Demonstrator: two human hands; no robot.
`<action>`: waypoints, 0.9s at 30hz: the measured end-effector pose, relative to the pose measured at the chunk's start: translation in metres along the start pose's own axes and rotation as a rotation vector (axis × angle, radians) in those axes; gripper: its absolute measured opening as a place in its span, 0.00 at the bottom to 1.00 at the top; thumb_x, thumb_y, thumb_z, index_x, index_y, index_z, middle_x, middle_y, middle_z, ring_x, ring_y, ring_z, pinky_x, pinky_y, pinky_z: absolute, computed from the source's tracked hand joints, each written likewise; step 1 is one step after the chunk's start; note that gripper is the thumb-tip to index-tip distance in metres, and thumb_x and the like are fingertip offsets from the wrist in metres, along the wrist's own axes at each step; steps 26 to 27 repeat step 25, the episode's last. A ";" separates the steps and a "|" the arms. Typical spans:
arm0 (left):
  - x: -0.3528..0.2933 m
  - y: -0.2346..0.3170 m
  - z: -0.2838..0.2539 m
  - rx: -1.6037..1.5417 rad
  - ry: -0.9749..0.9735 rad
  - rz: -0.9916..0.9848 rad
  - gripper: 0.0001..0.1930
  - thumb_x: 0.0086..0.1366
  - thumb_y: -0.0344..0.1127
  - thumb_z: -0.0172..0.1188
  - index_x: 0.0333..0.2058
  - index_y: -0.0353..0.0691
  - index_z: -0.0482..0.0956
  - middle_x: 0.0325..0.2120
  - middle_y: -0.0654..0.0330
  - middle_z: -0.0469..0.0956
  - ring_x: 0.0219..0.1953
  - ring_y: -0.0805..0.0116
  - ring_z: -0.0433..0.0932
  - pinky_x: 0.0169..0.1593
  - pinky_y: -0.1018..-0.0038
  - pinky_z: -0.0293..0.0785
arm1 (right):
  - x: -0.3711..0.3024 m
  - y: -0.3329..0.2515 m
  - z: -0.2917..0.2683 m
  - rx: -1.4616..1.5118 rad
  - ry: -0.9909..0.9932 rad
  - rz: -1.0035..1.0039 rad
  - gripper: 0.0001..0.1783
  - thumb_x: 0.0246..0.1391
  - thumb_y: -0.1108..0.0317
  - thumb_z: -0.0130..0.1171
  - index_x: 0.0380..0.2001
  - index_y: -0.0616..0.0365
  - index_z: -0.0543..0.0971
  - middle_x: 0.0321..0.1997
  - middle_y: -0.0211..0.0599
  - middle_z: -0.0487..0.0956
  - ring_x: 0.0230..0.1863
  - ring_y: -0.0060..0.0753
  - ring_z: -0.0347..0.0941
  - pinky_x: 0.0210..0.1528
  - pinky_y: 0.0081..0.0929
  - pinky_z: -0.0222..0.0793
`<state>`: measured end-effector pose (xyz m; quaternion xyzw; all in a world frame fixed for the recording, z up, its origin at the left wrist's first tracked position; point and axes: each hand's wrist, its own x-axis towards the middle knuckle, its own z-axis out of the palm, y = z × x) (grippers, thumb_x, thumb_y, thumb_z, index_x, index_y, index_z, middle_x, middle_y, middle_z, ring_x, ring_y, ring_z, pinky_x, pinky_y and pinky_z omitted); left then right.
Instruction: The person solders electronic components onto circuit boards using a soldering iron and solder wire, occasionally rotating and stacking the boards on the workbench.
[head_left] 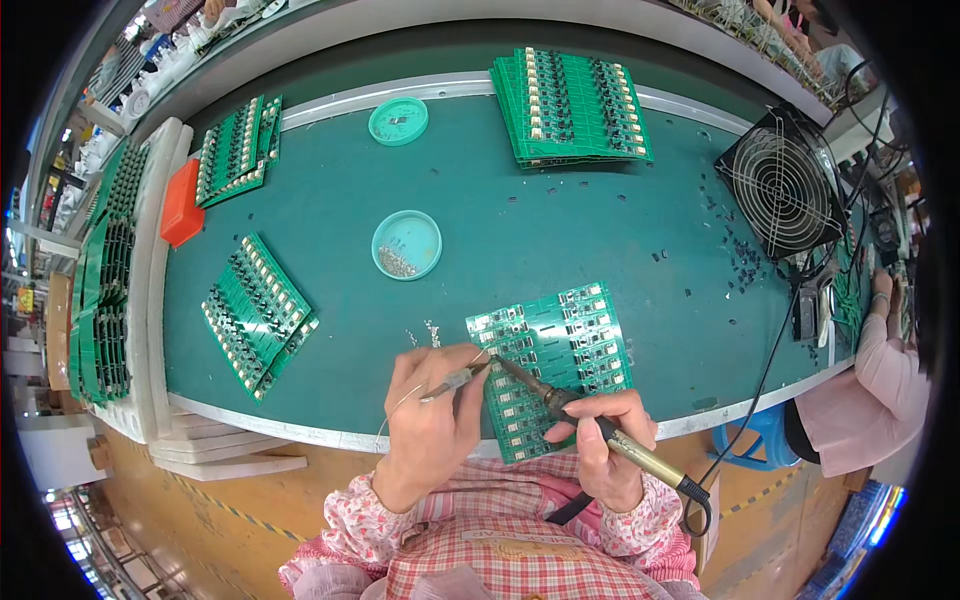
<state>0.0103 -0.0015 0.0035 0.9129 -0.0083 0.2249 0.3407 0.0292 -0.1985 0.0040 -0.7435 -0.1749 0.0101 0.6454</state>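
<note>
A green circuit board [597, 345] with rows of small pale and black parts lies before me at the table's front edge. My right hand [610, 440] grips a soldering iron [645, 462] by its gold handle, its tip touching or just above the board's left rows. Closed around metal tweezers [452, 384], my left hand [428, 430] is at the board's left edge, the tweezer points close to the iron's tip. A thin wire [386, 425] curves out beside the left hand. Whatever sits between the tips is too small to make out.
Two turquoise dishes [407, 215] hold small parts. Stacked boards [580, 110] lie at the back, others [260, 315] at left beside a red box [182, 205]. A black fan [783, 185] stands right; loose black parts [742, 262] are scattered near it. Another person [880, 370] sits far right.
</note>
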 end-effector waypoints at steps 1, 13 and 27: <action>0.000 0.000 0.000 0.001 -0.007 -0.003 0.11 0.56 0.20 0.64 0.39 0.37 0.80 0.37 0.57 0.82 0.37 0.54 0.79 0.43 0.64 0.73 | 0.000 0.000 0.001 -0.002 -0.001 0.000 0.06 0.59 0.74 0.59 0.38 0.62 0.75 0.23 0.36 0.84 0.24 0.25 0.83 0.26 0.21 0.76; 0.001 -0.001 0.001 -0.012 0.003 0.010 0.12 0.56 0.20 0.65 0.39 0.38 0.79 0.36 0.58 0.83 0.37 0.55 0.79 0.43 0.65 0.73 | 0.007 -0.010 -0.001 -0.119 -0.110 -0.172 0.06 0.61 0.72 0.56 0.38 0.64 0.74 0.23 0.40 0.82 0.25 0.31 0.83 0.28 0.24 0.78; 0.002 0.000 0.000 -0.017 -0.001 0.001 0.13 0.55 0.20 0.65 0.40 0.38 0.79 0.36 0.57 0.83 0.37 0.55 0.79 0.44 0.65 0.73 | 0.012 -0.014 0.000 -0.239 -0.140 -0.270 0.10 0.59 0.69 0.62 0.39 0.63 0.76 0.27 0.44 0.84 0.26 0.33 0.85 0.26 0.24 0.79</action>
